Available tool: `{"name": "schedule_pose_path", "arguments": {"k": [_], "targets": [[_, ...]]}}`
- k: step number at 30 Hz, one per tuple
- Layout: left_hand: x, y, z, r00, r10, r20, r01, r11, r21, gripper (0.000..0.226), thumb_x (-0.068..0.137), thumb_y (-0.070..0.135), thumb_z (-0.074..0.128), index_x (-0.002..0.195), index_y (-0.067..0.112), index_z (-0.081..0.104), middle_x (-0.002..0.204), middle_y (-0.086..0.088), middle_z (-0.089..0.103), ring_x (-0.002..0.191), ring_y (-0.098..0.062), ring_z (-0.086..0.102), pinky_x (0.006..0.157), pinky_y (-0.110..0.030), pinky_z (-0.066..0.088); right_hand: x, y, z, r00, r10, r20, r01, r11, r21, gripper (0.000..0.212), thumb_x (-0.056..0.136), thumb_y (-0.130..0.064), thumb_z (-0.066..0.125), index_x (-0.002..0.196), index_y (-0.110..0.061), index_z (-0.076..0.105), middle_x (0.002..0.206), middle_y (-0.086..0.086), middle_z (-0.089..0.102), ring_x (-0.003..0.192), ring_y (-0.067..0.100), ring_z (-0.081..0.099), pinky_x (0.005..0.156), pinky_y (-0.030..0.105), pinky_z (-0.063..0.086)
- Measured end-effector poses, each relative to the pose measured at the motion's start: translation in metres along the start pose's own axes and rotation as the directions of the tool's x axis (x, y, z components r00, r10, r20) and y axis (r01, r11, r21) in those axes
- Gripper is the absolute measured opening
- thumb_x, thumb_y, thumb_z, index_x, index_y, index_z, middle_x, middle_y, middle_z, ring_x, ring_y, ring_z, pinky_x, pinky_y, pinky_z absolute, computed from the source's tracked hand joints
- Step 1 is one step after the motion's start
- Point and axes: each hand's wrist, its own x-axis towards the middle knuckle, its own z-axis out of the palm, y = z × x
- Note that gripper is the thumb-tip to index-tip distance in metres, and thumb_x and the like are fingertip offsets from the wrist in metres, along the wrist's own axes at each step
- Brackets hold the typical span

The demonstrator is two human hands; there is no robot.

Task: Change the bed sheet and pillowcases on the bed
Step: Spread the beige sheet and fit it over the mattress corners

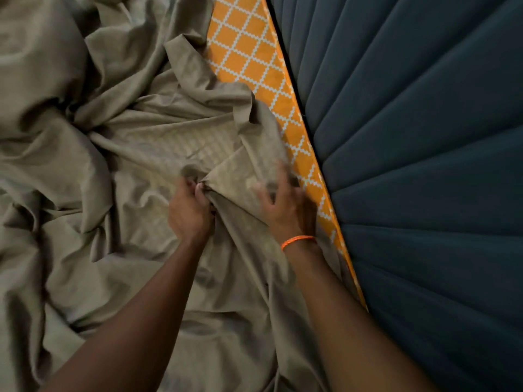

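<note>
A crumpled grey-beige bed sheet (93,171) covers most of the bed. An orange mattress with a white lattice pattern (249,52) shows in a strip along the sheet's right edge. My left hand (190,210) grips a bunched fold of the sheet near the middle. My right hand (283,202), with an orange band on its wrist, lies on the sheet beside the mattress edge with its fingers spread and blurred; whether they hold cloth I cannot tell.
A dark blue padded headboard (424,137) with stitched channels fills the right side, pressed against the mattress edge. Loose folds of sheet pile up toward the left and far side.
</note>
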Motion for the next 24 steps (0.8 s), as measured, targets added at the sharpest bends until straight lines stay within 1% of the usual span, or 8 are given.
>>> {"name": "schedule_pose_path", "arguments": {"k": [3,6,9,12,14,17,20,24], "targets": [[0.002,-0.002,0.001,0.998,0.024,0.052,-0.026,0.999,0.032,0.014,0.104,0.036,0.052,0.103,0.022,0.054,0.089,-0.005,0.067,0.086,-0.036,0.065,0.067,-0.038,0.042,0.005,-0.002,0.01,0.931,0.096,0.353,-0.005,0.969,-0.248,0.085,0.098,-0.049,0.058,0.163,-0.019,0.012,0.123,0.02,0.066,0.11,0.038,0.067,0.088,0.044,0.05],[0.016,-0.002,-0.009,0.999,0.017,0.044,-0.018,1.0,0.024,0.016,0.104,0.034,0.053,0.111,0.02,0.059,0.1,-0.012,0.07,0.093,-0.038,0.066,0.069,-0.038,0.039,0.037,0.003,-0.013,0.954,0.289,0.082,-0.26,0.931,-0.257,0.038,0.102,-0.02,0.044,0.138,-0.017,0.054,0.118,0.018,0.067,0.11,0.039,0.067,0.086,0.044,0.05],[0.034,0.005,-0.021,0.997,-0.049,-0.052,0.049,0.999,-0.002,0.015,0.104,0.033,0.053,0.109,0.02,0.059,0.103,-0.015,0.07,0.096,-0.04,0.065,0.072,-0.041,0.042,0.061,0.0,-0.047,0.865,0.446,-0.23,-0.474,0.877,-0.08,0.024,0.095,-0.017,0.048,0.11,-0.013,0.067,0.1,0.021,0.072,0.094,0.044,0.069,0.065,0.043,0.045],[0.048,0.018,-0.028,0.96,-0.248,-0.132,0.238,0.967,-0.091,0.013,0.103,0.029,0.056,0.109,0.018,0.058,0.112,-0.012,0.07,0.108,-0.036,0.064,0.08,-0.041,0.042,0.057,-0.026,-0.053,0.795,0.342,-0.502,-0.395,0.919,0.001,0.037,0.093,-0.013,0.056,0.127,-0.023,0.067,0.092,0.015,0.075,0.079,0.04,0.069,0.054,0.04,0.037],[0.045,0.03,-0.026,0.951,-0.26,-0.165,0.241,0.962,-0.127,0.018,0.101,0.025,0.059,0.117,0.017,0.058,0.115,-0.01,0.071,0.112,-0.034,0.064,0.086,-0.039,0.044,0.048,-0.044,-0.046,0.754,0.221,-0.618,-0.212,0.973,0.089,0.043,0.091,-0.004,0.061,0.132,-0.015,0.065,0.106,0.011,0.073,0.089,0.033,0.069,0.066,0.04,0.047],[0.028,0.054,-0.015,0.99,0.025,-0.141,-0.032,0.998,-0.053,0.031,0.098,0.035,0.057,0.127,0.026,0.053,0.105,-0.014,0.072,0.1,-0.039,0.068,0.082,-0.045,0.052,0.02,-0.06,-0.013,0.908,-0.046,-0.416,0.114,0.984,0.14,0.025,0.097,-0.013,0.054,0.117,-0.011,0.069,0.11,0.013,0.066,0.095,0.033,0.064,0.075,0.043,0.051],[0.01,0.051,0.007,0.96,0.214,0.179,-0.223,0.974,0.03,0.059,0.098,0.059,0.053,0.151,0.037,0.036,0.109,-0.019,0.073,0.1,-0.042,0.069,0.08,-0.048,0.056,-0.009,-0.037,0.036,0.998,0.058,0.025,-0.058,0.998,-0.014,0.044,0.094,-0.035,0.051,0.135,-0.021,0.058,0.134,0.011,0.056,0.119,0.034,0.057,0.089,0.046,0.05],[-0.001,0.018,0.024,0.901,0.182,0.394,-0.21,0.977,0.027,0.083,0.086,0.081,0.048,0.158,0.059,0.011,0.084,-0.008,0.076,0.077,-0.03,0.075,0.076,-0.045,0.061,-0.01,0.046,0.05,0.989,0.136,0.066,-0.113,0.956,-0.271,0.069,0.101,-0.062,0.039,0.162,-0.037,0.02,0.173,-0.001,0.005,0.158,0.025,0.013,0.12,0.046,0.025]]}}
